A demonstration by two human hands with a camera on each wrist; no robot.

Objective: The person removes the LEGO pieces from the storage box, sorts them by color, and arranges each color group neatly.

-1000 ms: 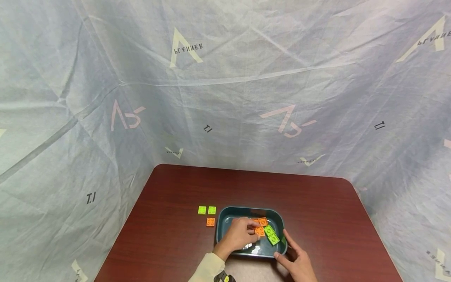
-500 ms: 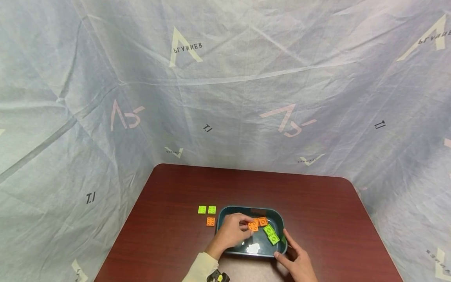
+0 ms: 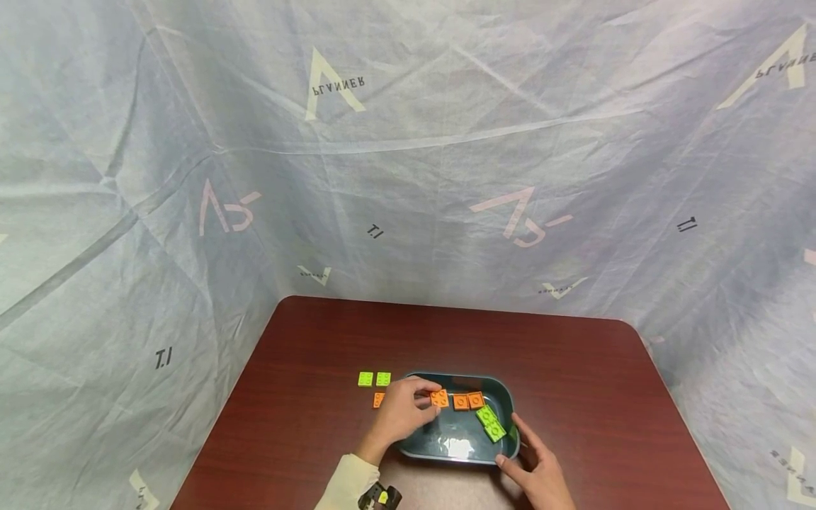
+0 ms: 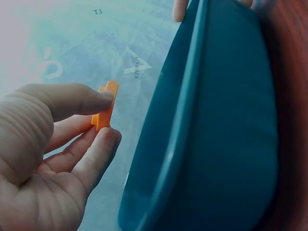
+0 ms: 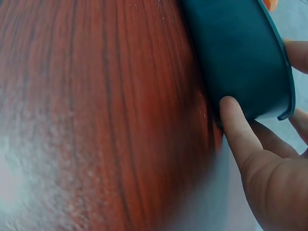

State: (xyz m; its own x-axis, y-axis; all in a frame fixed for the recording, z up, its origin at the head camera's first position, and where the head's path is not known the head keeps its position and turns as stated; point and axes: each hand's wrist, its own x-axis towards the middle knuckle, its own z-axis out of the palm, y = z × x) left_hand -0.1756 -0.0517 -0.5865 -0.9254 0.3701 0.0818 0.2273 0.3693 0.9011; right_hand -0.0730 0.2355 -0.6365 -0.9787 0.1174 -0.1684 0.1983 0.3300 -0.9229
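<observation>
My left hand pinches an orange toy building brick between thumb and fingers, studs up, above the left half of a dark teal tray. In the left wrist view the brick shows edge-on, beside the tray's raised rim. With thumb and fingers at the tray's right front corner, my right hand holds it; the right wrist view shows the thumb against the outer wall. Inside the tray lie two orange bricks and green bricks, placed end to end.
Left of the tray, two green bricks lie on the dark red wooden table. An orange brick below them is partly hidden by my left hand. Grey printed sheeting hangs behind the table and at its sides.
My left hand has moved left and slightly away from me with the orange brick, uncovering the orange bricks in the tray. The right hand has stayed on the tray.
</observation>
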